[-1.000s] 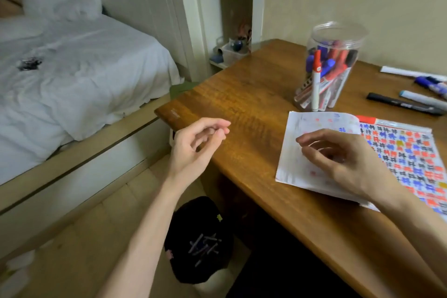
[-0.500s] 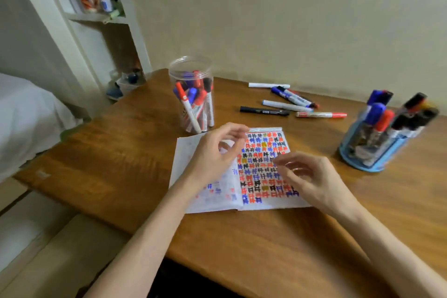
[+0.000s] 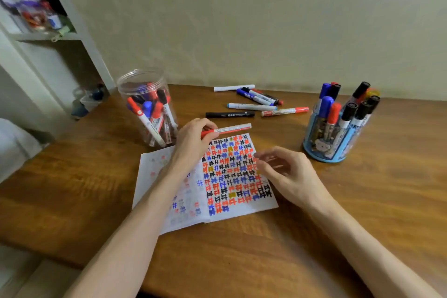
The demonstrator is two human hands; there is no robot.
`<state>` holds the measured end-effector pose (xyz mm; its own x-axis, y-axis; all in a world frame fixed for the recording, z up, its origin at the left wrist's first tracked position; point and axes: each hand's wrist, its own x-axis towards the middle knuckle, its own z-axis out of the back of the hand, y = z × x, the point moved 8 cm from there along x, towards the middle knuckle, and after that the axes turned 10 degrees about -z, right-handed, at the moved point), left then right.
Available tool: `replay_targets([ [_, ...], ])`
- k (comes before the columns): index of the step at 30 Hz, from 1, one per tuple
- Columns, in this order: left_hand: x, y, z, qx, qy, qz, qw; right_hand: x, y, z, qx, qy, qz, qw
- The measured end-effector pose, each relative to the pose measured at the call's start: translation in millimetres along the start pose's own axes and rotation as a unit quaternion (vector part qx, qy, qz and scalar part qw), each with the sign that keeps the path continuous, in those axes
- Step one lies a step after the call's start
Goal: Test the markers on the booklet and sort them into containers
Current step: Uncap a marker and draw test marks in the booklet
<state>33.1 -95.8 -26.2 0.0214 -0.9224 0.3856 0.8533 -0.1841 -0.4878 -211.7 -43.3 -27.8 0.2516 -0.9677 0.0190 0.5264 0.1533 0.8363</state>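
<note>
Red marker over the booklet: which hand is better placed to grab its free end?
Probably the right hand: it hovers empty over the booklet, near the white end of the red marker. The left hand grips its red end.

1. Left hand (image 3: 193, 143): was recorded as bare, with a slender wrist.
2. Right hand (image 3: 287, 174): was recorded as bare; its fingertips were rendered blurred.
3. Left forearm (image 3: 135, 225): was seen uncovered down to the lower frame edge; long and slim.
4. Right forearm (image 3: 362, 244): was seen uncovered likewise, of matching build.
5. Nails and finer marks: could not be made out.
</note>
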Motion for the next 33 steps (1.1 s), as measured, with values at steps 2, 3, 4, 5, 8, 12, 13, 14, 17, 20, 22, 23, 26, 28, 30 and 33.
replay_targets([
  [2, -4.8, -20.2, 6.0, -0.094, 0.001, -0.03, 0.995, 0.2, 0.6, 0.9, 0.014, -0.005, -0.015, 1.0],
  [3, -8.9, -32.9, 8.5, -0.137, 0.015, -0.049, 0.989, -0.3, 1.3, 1.1, 0.031, -0.005, -0.023, 0.999],
  [4, -15.1, -46.7, 8.9, -0.175, 0.041, -0.066, 0.981, -1.0, 2.6, 1.6, 0.055, -0.007, -0.03, 0.998],
  [5, -23.2, -60.5, 6.9, -0.208, 0.077, -0.079, 0.972, -2.3, 3.9, 2.4, 0.087, -0.014, -0.032, 0.996],
  [8, -49.2, -91.7, -1.7, -0.25, 0.154, -0.11, 0.949, -8.0, 7.7, 5.0, 0.185, -0.046, -0.031, 0.981],
  [12, -64.0, -91.9, -1.6, -0.232, 0.145, -0.099, 0.957, -12.6, 8.6, 3.2, 0.2, -0.065, -0.039, 0.977],
  [13, -65.5, -89.2, -2.7, -0.218, 0.154, -0.098, 0.959, -12.9, 9.1, 3.0, 0.193, -0.064, -0.04, 0.978],
  [14, -67.1, -88.1, -4.0, -0.206, 0.167, -0.1, 0.959, -13.2, 10.5, 2.5, 0.188, -0.059, -0.039, 0.98],
  [17, -71.5, -87.3, -6.8, -0.209, 0.195, -0.107, 0.952, -17.3, 17.7, 2.5, 0.187, -0.051, -0.022, 0.981],
  [20, -71.8, -88.0, -3.8, -0.243, 0.203, -0.102, 0.943, -22.5, 29.4, 4.5, 0.168, -0.051, 0.022, 0.984],
  [22, -71.8, -86.7, -2.4, -0.265, 0.213, -0.096, 0.935, -24.8, 34.0, 5.4, 0.157, -0.049, 0.047, 0.985],
  [23, -72.5, -86.1, -2.3, -0.276, 0.222, -0.096, 0.93, -25.8, 35.5, 5.6, 0.153, -0.045, 0.059, 0.985],
  [26, -74.8, -85.9, 0.4, -0.292, 0.242, -0.106, 0.919, -30.0, 40.0, 4.7, 0.149, -0.033, 0.095, 0.984],
  [28, -75.2, -87.1, 1.1, -0.298, 0.256, -0.111, 0.913, -30.2, 41.4, 4.2, 0.149, -0.03, 0.098, 0.984],
  [30, -72.2, -90.4, 1.0, -0.295, 0.256, -0.119, 0.913, -28.6, 39.8, 4.0, 0.166, -0.033, 0.081, 0.982],
  [33, -68.1, -90.0, -2.7, -0.272, 0.225, -0.111, 0.929, -24.2, 29.0, 1.9, 0.217, -0.037, 0.014, 0.975],
])
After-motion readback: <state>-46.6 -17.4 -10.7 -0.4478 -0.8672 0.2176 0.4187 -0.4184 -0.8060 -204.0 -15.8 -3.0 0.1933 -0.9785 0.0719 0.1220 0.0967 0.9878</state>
